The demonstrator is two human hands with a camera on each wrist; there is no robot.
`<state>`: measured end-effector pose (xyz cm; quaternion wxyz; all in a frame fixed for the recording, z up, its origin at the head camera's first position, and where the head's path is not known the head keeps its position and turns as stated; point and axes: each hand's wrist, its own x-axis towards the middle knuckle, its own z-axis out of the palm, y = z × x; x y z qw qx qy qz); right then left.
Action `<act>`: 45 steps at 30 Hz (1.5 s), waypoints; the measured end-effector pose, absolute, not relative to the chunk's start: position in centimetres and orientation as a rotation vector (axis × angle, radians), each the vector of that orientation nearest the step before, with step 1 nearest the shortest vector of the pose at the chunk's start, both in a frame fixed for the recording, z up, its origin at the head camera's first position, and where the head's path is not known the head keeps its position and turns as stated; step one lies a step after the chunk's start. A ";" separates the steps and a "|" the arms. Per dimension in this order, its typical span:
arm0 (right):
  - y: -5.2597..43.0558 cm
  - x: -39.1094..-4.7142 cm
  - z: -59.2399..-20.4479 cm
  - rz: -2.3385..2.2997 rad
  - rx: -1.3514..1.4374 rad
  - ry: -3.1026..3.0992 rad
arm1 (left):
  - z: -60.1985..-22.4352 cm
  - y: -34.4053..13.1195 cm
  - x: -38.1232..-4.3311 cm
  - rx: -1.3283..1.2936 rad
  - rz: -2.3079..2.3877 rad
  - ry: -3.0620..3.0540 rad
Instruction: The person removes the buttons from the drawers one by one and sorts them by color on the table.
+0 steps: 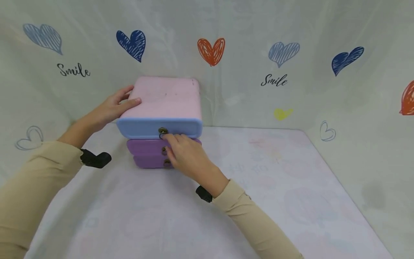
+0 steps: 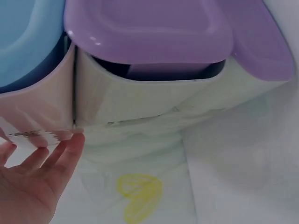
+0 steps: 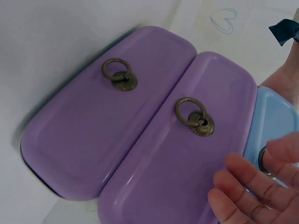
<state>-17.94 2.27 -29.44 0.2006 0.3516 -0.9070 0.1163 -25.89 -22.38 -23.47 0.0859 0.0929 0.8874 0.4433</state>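
A small chest of stacked drawers stands against the back wall, with a pink top section (image 1: pixel 168 97), a blue drawer front (image 1: pixel 142 128) and two purple drawer fronts (image 3: pixel 182 158) below. Each front carries a brass ring pull, such as the middle ring (image 3: pixel 190 111). My left hand (image 1: pixel 113 108) steadies the pink section, thumb on top and extended fingers along its left side. With thumb and index finger, my right hand (image 1: pixel 189 154) pinches the ring on the blue drawer (image 3: pixel 262 161). Dark gaps show behind the blue and middle purple fronts in the left wrist view.
The chest sits at the back of a white-covered table (image 1: pixel 258 216). Behind it hangs a pale sheet (image 1: pixel 239 21) printed with hearts and "Smile". Black wrist devices show at the left cuff (image 1: pixel 95 159) and right cuff (image 1: pixel 204 194).
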 end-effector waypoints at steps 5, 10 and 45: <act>1.5 -17.7 -29.3 0.386 0.917 -2.549 | -23.6 -22.2 -25.9 0.294 1.353 2.622; 0.7 -17.5 -29.5 0.412 0.839 -2.551 | -23.9 -22.4 -25.8 0.321 1.380 2.601; 0.7 -17.4 -29.7 0.651 0.944 -2.535 | -24.2 -22.4 -25.9 0.309 1.397 2.588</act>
